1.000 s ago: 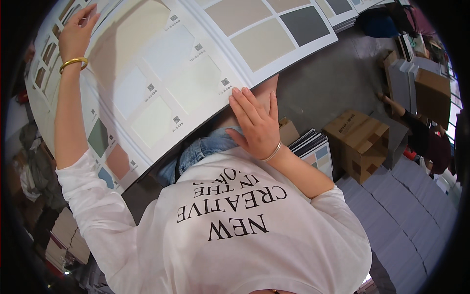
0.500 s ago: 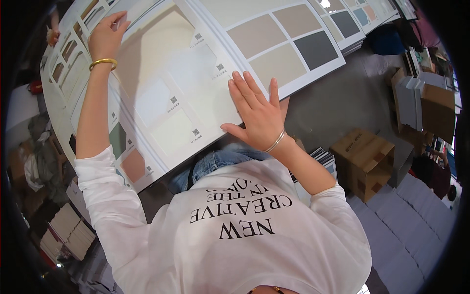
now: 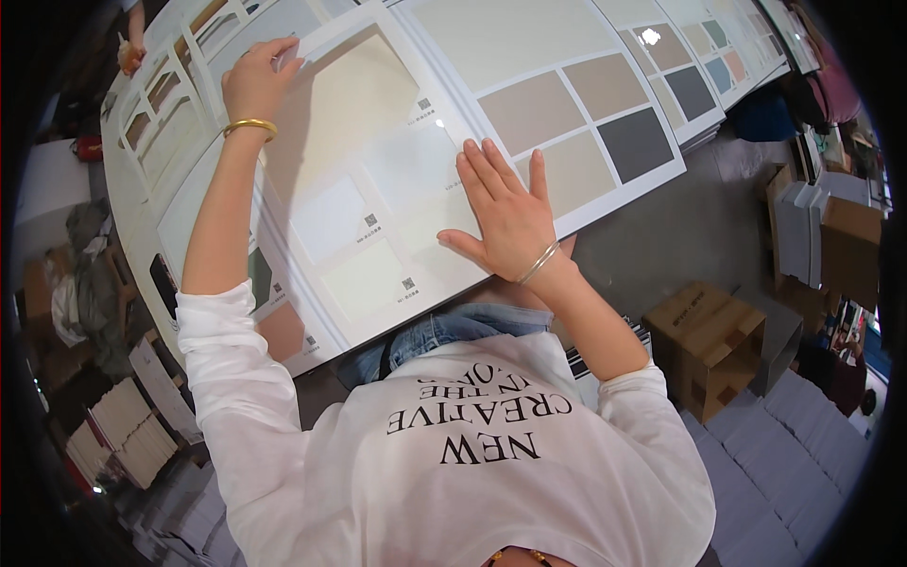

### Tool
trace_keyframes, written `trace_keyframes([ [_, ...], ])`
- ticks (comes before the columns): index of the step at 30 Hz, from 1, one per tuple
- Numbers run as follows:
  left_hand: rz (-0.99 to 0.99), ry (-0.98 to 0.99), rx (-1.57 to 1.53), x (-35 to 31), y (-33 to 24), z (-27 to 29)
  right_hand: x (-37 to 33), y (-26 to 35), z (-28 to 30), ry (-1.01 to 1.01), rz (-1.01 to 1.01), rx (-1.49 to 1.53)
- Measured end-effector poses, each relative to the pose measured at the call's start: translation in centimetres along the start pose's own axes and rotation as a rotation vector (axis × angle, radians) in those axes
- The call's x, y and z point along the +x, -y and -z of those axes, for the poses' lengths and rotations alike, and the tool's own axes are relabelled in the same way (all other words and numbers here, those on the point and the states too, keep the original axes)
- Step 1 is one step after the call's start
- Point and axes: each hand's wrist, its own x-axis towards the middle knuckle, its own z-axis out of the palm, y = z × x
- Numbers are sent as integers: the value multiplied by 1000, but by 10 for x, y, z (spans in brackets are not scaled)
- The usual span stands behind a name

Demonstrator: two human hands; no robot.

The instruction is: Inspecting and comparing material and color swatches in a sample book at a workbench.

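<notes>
A large white swatch page (image 3: 364,326) with pale cream and off-white panels lies in front of me. My left hand (image 3: 260,85), wearing a gold bangle, is at its far left edge, with bent fingers and thumb closed at the border; exactly how they meet the edge is partly hidden. Flat on the page's right side rests my right hand (image 3: 505,213), fingers stretched and thumb out, a silver bangle at the wrist. Beyond it is another board (image 3: 675,170) with beige, taupe and dark grey swatches. A lower swatch page (image 3: 283,331) with green and salmon panels shows under my left forearm.
White cut-out frames (image 3: 156,104) lie on the table at far left, near another person's hand (image 3: 132,57). More swatch boards (image 3: 732,85) continue at the upper right. An open cardboard box (image 3: 704,340) and stacked pale sheets (image 3: 765,444) stand on the right; a phone-like dark object (image 3: 163,282) lies at the table's left edge.
The whole view has shifted, so the table and both hands appear farther right and slightly lower. Against the page, my hands keep nearly the same places.
</notes>
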Motion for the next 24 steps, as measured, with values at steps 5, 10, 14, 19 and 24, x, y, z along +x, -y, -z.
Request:
trace_keyframes([
  [5,19,28,14,0,-1,-5,0,2,2,27,-14,-4],
  [10,66,59,-26,-3,-7,-7,0,3,3,23,-13,24],
  [14,-62,-163,-10,-13,17,-7,0,1,2,27,-2,8],
  [19,-26,-158,-181,-60,54,26,10,-3,8,40,13,-34],
  [24,-37,-126,-193,-115,100,31,71,-14,3,-39,64,-73],
])
